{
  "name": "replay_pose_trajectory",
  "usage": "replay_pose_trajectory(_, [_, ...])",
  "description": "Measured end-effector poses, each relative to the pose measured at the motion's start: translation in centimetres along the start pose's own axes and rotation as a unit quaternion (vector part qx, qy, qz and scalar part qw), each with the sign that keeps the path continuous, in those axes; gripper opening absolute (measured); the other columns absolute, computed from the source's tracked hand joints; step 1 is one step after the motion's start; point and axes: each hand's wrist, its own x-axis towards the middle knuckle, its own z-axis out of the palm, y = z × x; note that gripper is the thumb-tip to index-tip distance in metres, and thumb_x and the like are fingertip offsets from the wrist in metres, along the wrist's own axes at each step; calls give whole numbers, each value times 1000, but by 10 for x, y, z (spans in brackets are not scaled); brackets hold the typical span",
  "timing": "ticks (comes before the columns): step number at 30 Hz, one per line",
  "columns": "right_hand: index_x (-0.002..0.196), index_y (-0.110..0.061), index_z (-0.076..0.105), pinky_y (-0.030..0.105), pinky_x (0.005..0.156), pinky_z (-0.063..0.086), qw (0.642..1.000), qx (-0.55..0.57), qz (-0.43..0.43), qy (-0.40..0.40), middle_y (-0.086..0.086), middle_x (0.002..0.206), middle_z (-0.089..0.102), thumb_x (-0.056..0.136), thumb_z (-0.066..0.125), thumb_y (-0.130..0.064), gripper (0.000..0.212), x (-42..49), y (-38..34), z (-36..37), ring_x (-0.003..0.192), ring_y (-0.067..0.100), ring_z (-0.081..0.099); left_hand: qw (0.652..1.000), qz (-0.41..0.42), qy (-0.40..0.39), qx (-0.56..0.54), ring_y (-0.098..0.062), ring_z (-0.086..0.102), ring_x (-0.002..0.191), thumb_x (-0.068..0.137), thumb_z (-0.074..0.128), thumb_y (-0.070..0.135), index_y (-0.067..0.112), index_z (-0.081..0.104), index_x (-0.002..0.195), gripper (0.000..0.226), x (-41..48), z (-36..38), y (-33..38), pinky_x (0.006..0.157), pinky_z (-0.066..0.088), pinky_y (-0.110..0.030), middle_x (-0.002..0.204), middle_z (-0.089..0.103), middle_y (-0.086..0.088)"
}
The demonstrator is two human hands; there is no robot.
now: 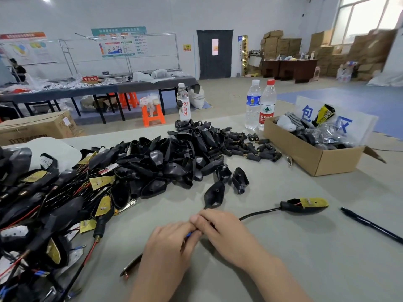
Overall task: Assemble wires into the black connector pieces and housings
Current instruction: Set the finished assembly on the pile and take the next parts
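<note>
A: Where is the free room on the table [283,269]?

B: Ahead of us and to the right; the grey surface lies bare between our hands and the pen [370,225] near the right edge; a heap of wired assemblies [54,203] covers the left side out to its edge.

A: State of the hands?

B: We hold them together at centre; the left hand [170,243] and the right hand [220,227] meet fingertip to fingertip and both pinch the wire [189,234], of which only a blue tip shows; a black cable [257,215] runs from under the right hand to a housing with a yellow board [305,205]; a single black housing [214,195] lies just beyond the fingertips, narrow end toward them; we cannot tell whether it touches them.

A: Containers?

B: One open cardboard box [316,164] at the far right; it holds bagged silver and black parts, a white piece and a yellow-and-black packet; three water bottles [267,105] stand beyond the pile of black housings [174,158]; small connector pieces [250,149] lie between that pile and the box.

A: The room?

B: A workshop hall; a second long table [87,92] with orange stools [152,115] at the back left; a dark door [214,54] in the far wall; stacked cartons [281,43] near the windows at the right.
</note>
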Motion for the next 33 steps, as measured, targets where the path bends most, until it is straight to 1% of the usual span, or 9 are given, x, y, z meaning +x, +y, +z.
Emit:
replay_pose_trajectory(5, [87, -31, 61, 21, 62, 39, 998, 32, 37, 27, -17, 70, 58, 92, 42, -69, 43, 0, 8, -10, 69, 3, 53, 998, -46, -23, -37, -6, 54, 76, 91, 45, 44, 27, 74, 89, 33, 3, -8, -1, 69, 39, -20, 78, 59, 27])
replay_pose_trajectory(9, [81, -35, 70, 17, 57, 35, 978, 167, 96, 76, -18, 63, 58, 89, 66, -51, 18, 2, 12, -18, 59, 0, 47, 980, -173, -14, -102, -6, 61, 72, 97, 44, 60, 48, 67, 87, 28, 18, -18, 1, 64, 51, -35, 74, 66, 19])
replay_pose_trajectory(11, [83, -34, 72, 12, 57, 37, 953, 237, 124, 144, -20, 64, 62, 92, 66, -42, 14, 3, 16, -28, 58, -3, 49, 968, -211, -11, -134, 4, 61, 77, 95, 40, 62, 51, 63, 96, 26, 35, -21, 2, 63, 49, -27, 85, 67, 24])
replay_pose_trajectory(14, [90, -20, 68, 17, 49, 40, 868, 399, 161, 248, -12, 61, 57, 100, 59, -30, 17, 8, 20, -40, 51, 5, 48, 974, -179, -26, -139, 9, 59, 80, 100, 47, 47, 44, 62, 102, 15, 79, -13, 7, 67, 43, -14, 92, 66, 25])
replay_pose_trajectory(16, [94, -10, 63, 22, 43, 42, 803, 494, 176, 284, -3, 61, 56, 101, 56, -24, 17, 11, 21, -44, 47, 11, 48, 979, -146, -63, -129, 1, 60, 84, 99, 52, 35, 38, 63, 107, 14, 115, 8, 12, 75, 46, -24, 92, 65, 17])
replay_pose_trajectory(18, [99, -8, 62, 24, 42, 45, 768, 536, 185, 297, 0, 62, 59, 102, 56, -21, 14, 13, 21, -47, 46, 13, 52, 984, -95, -112, -98, -4, 60, 88, 100, 52, 28, 27, 64, 116, 20, 150, 36, 18, 83, 47, -29, 99, 63, 11])
replay_pose_trajectory(21, [102, -11, 63, 27, 45, 50, 734, 576, 195, 303, 2, 66, 65, 102, 55, -20, 12, 15, 25, -51, 48, 16, 57, 979, -46, -194, -46, -19, 59, 112, 102, 47, 26, 19, 60, 129, 30, 195, 83, 26, 101, 46, -38, 123, 59, -1])
replay_pose_trajectory(26, [101, -13, 67, 26, 47, 51, 676, 634, 207, 313, 6, 73, 67, 100, 59, -20, 11, 16, 33, -57, 50, 18, 60, 937, 2, -344, 58, -33, 42, 136, 102, 37, 13, 19, 34, 152, 51, 240, 149, 39, 110, 38, -49, 156, 34, -7])
replay_pose_trajectory(33, [104, -9, 66, 24, 43, 49, 637, 668, 213, 319, 6, 68, 63, 101, 55, -22, 17, 15, 36, -60, 47, 18, 56, 904, -2, -393, 166, -32, 44, 132, 97, 40, 4, 21, 38, 149, 54, 246, 194, 40, 101, 44, -47, 145, 45, -11])
